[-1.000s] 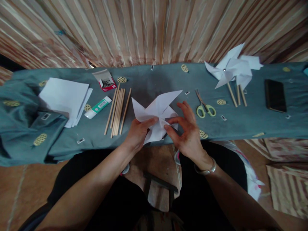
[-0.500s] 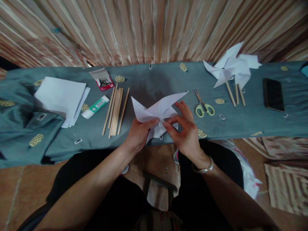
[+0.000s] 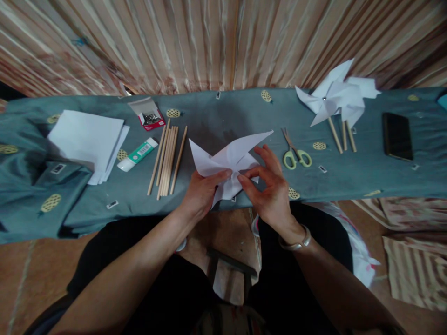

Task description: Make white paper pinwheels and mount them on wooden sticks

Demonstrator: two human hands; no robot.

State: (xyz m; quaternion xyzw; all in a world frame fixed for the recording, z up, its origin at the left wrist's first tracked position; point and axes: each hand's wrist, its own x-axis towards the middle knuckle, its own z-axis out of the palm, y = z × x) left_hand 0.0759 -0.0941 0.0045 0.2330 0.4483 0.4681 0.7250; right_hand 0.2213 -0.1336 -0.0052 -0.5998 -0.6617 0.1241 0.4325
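Note:
A white paper pinwheel (image 3: 226, 158) with folded-in blades is held above the near edge of the cloth-covered table. My left hand (image 3: 202, 190) grips it from the left, thumb pressed on its centre and the other fingers hidden beneath. Thumb and index finger of my right hand (image 3: 267, 188) pinch at the paper just right of the centre, its other fingers raised. Whether a small pin is in that pinch I cannot make out. To the right lie scissors (image 3: 295, 156) with light green handles, and to the left several wooden sticks (image 3: 167, 160).
A red box of metal pins (image 3: 152, 120), a glue stick (image 3: 138, 154) and stacked white paper (image 3: 87, 139) are on the left. Finished pinwheels (image 3: 335, 100) on sticks and a black phone (image 3: 397, 136) lie right. A striped curtain (image 3: 216, 46) hangs behind the table (image 3: 244, 109).
Both hands stay at the pinwheel's centre with almost the same hold. The right thumb and index finger have shifted very slightly; the view has moved a little.

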